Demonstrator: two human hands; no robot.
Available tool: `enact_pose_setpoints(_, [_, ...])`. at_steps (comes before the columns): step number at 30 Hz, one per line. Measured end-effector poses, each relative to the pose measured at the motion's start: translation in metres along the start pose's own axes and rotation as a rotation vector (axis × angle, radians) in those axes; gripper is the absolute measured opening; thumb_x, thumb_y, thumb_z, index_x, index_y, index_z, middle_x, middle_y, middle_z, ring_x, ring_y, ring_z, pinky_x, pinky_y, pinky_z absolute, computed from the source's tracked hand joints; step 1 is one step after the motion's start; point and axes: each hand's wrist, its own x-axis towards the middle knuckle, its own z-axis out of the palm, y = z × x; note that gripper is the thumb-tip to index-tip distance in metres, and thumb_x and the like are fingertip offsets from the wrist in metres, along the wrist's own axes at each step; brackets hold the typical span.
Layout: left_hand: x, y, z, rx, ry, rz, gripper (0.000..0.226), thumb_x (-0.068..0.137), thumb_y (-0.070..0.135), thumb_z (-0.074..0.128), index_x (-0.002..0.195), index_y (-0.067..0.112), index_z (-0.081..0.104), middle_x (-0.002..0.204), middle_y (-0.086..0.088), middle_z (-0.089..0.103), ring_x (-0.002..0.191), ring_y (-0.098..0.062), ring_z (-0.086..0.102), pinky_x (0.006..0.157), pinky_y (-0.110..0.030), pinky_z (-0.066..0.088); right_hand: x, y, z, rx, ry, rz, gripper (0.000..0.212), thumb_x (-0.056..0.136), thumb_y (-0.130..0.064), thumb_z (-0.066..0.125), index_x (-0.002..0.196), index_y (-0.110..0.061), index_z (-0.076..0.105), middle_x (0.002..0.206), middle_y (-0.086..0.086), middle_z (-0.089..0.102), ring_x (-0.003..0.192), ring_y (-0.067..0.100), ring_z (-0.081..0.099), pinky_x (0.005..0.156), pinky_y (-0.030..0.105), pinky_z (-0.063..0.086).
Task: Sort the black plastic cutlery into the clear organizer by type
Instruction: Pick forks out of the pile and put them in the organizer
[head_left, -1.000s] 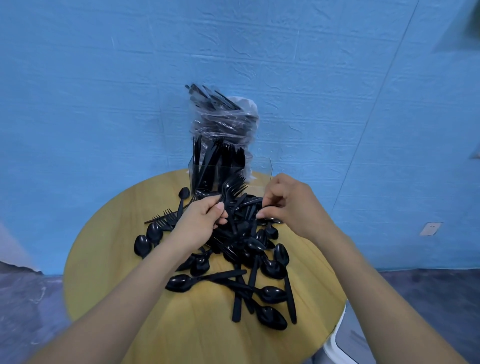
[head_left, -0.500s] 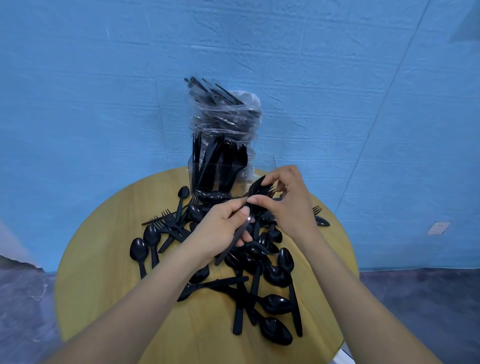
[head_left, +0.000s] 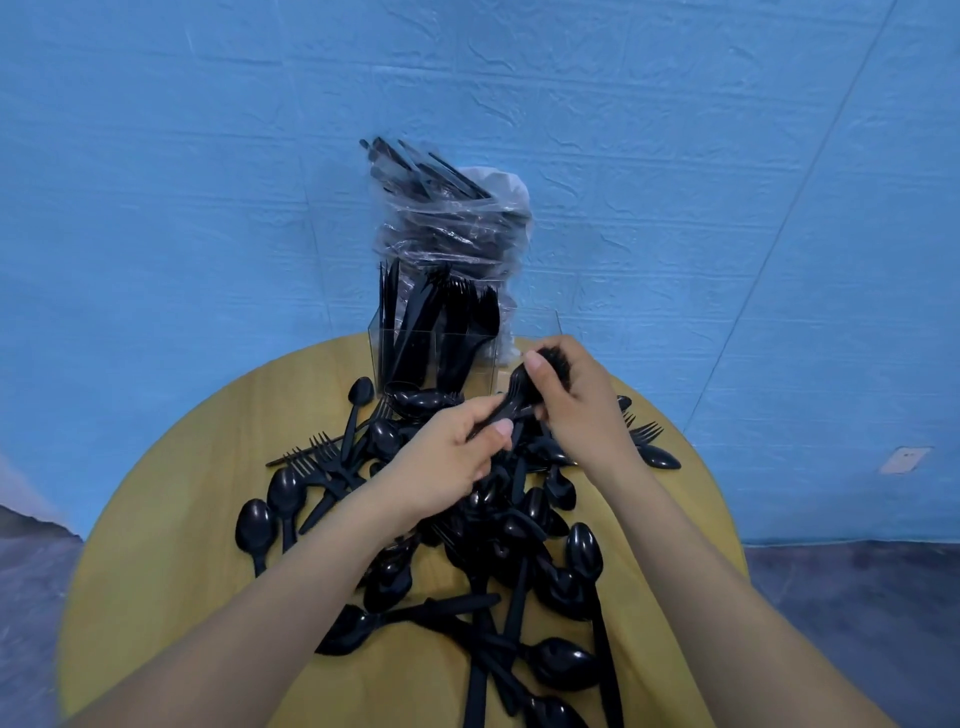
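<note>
A heap of black plastic cutlery (head_left: 498, 525), mostly spoons with some forks, lies on the round wooden table (head_left: 171, 561). At the table's far edge stands the clear organizer (head_left: 535, 332); its left and middle compartments hold upright black knives and forks, and the right one looks empty. My left hand (head_left: 447, 462) pinches the handles of a small bunch of black forks (head_left: 519, 395) just above the heap. My right hand (head_left: 576, 405) grips the head end of the same bunch, in front of the organizer's right side.
A clear plastic bag (head_left: 452, 228) stuffed with more black cutlery stands behind the organizer against the blue wall. Loose forks (head_left: 317, 457) lie at the left of the heap, and a fork and spoon (head_left: 654, 452) lie right of my right hand.
Both hands have lifted out of the heap and come together on a bunch of forks, moving slightly toward the organizer. The view has shifted closer to the table.
</note>
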Motion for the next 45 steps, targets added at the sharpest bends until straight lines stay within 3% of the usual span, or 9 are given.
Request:
enact_pose_setpoints(5, [0.024, -0.003, -0.017, 0.027, 0.055, 0.015, 0.03, 0.099, 0.014, 0.042, 0.125, 0.025, 0.053, 0.077, 0.007, 0.052, 0.05, -0.004, 0.039, 0.044, -0.013, 0.034, 0.025, 0.001, -0.001, 0.028, -0.087, 0.002, 0.012, 0.097, -0.011, 0.048, 0.093, -0.021, 0.054, 0.065, -0.004, 0.055, 0.049, 0.002, 0.052, 0.051, 0.018, 0.045])
enact_pose_setpoints(7, [0.037, -0.004, -0.023, 0.142, 0.119, 0.055, 0.033, 0.1, 0.021, 0.04, 0.132, 0.022, 0.05, 0.091, 0.008, 0.06, 0.07, -0.002, 0.053, 0.065, -0.017, 0.047, 0.039, 0.002, 0.001, 0.008, -0.029, -0.01, 0.012, 0.097, -0.009, 0.049, 0.093, -0.018, 0.054, 0.069, -0.003, 0.056, 0.047, 0.001, 0.053, 0.051, 0.017, 0.046])
enact_pose_setpoints(9, [0.051, -0.007, -0.034, 0.341, 0.232, 0.102, 0.035, 0.101, 0.025, 0.038, 0.133, 0.019, 0.05, 0.113, 0.004, 0.057, 0.1, -0.005, 0.053, 0.088, -0.02, 0.039, 0.056, 0.004, 0.001, -0.027, 0.051, -0.032, 0.01, 0.097, -0.008, 0.048, 0.093, -0.017, 0.053, 0.074, -0.004, 0.057, 0.046, -0.001, 0.054, 0.053, 0.018, 0.047])
enact_pose_setpoints(13, [0.07, -0.023, -0.061, 0.81, 0.431, 0.145, 0.039, 0.098, 0.015, 0.045, 0.137, 0.014, 0.045, 0.133, 0.0, 0.044, 0.121, -0.015, 0.041, 0.099, -0.021, 0.03, 0.086, 0.011, -0.005, -0.081, 0.174, -0.045, 0.011, 0.097, -0.009, 0.047, 0.092, -0.018, 0.053, 0.082, -0.001, 0.058, 0.051, 0.006, 0.055, 0.058, 0.026, 0.049])
enact_pose_setpoints(18, [0.08, -0.042, -0.075, 1.136, 0.341, 0.185, 0.055, 0.093, 0.013, 0.05, 0.145, 0.017, 0.032, 0.145, 0.003, 0.035, 0.134, -0.016, 0.029, 0.11, -0.031, 0.025, 0.119, 0.015, -0.003, -0.104, 0.276, -0.085, 0.009, 0.097, -0.009, 0.046, 0.094, -0.015, 0.051, 0.078, -0.008, 0.056, 0.065, 0.022, 0.057, 0.053, 0.017, 0.046])
enact_pose_setpoints(22, [0.079, -0.049, -0.078, 1.178, 0.354, 0.232, 0.057, 0.091, 0.01, 0.05, 0.145, 0.02, 0.035, 0.144, 0.004, 0.038, 0.134, -0.014, 0.031, 0.109, -0.029, 0.024, 0.136, 0.017, 0.008, -0.184, 0.375, -0.166, 0.009, 0.096, -0.01, 0.046, 0.092, -0.017, 0.049, 0.077, -0.009, 0.056, 0.075, 0.025, 0.058, 0.072, 0.039, 0.051])
enact_pose_setpoints(28, [0.079, -0.052, -0.077, 1.168, 0.375, 0.265, 0.057, 0.089, 0.005, 0.049, 0.143, 0.018, 0.038, 0.143, 0.002, 0.041, 0.133, -0.017, 0.034, 0.107, -0.03, 0.027, 0.137, 0.028, 0.043, -0.513, 0.285, -0.381, 0.018, 0.098, -0.014, 0.038, 0.098, -0.009, 0.056, 0.09, 0.004, 0.055, 0.084, 0.023, 0.048, 0.065, 0.032, 0.031])
enact_pose_setpoints(35, [0.078, -0.055, -0.075, 1.151, 0.365, 0.264, 0.059, 0.088, 0.005, 0.051, 0.144, 0.015, 0.037, 0.144, -0.001, 0.04, 0.132, -0.02, 0.037, 0.102, -0.035, 0.038, 0.119, 0.044, 0.06, -0.902, 0.055, -0.31, 0.036, 0.101, -0.025, 0.033, 0.133, -0.02, 0.048, 0.127, 0.004, 0.04, 0.113, 0.025, 0.032, 0.087, 0.035, 0.021])
enact_pose_setpoints(45, [0.068, -0.04, -0.049, 1.12, 0.421, 0.196, 0.057, 0.091, 0.018, 0.053, 0.144, 0.018, 0.033, 0.145, -0.001, 0.032, 0.133, -0.019, 0.03, 0.11, -0.035, 0.025, 0.06, 0.047, -0.008, -0.632, 0.132, -0.014, 0.033, 0.099, -0.022, 0.041, 0.131, -0.018, 0.05, 0.13, 0.006, 0.041, 0.121, 0.026, 0.036, 0.098, 0.04, 0.028])
